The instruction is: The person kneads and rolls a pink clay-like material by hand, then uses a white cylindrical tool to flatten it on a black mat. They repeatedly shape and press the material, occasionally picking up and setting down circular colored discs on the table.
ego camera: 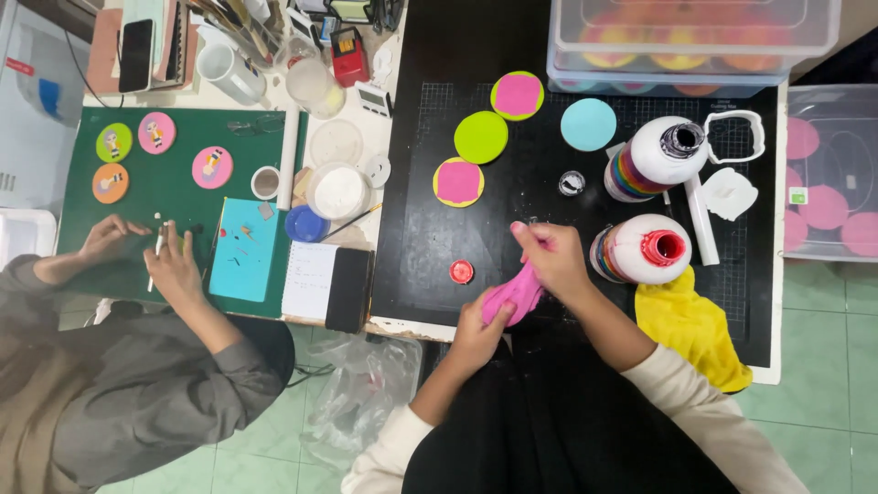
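Note:
Both my hands hold one lump of pink clay (514,295) above the near edge of the black mat (430,229). My right hand (549,258) pinches its upper end, fingers closed around it. My left hand (476,329) grips the lower end from below. A small red cap (461,272) lies on the mat just left of my hands. To the right, touching distance from my right hand, lies a white bottle (645,249) with a red open neck. A yellow cloth (690,331) is under my right forearm's side.
Round discs lie farther up the mat: pink on yellow (458,181), green (481,137), pink on green (518,95), blue (588,124). A second white bottle (657,157), a white cutter frame (733,137) and clear bins (686,41) stand beyond. Another person (119,384) works at the green mat (174,183) on the left.

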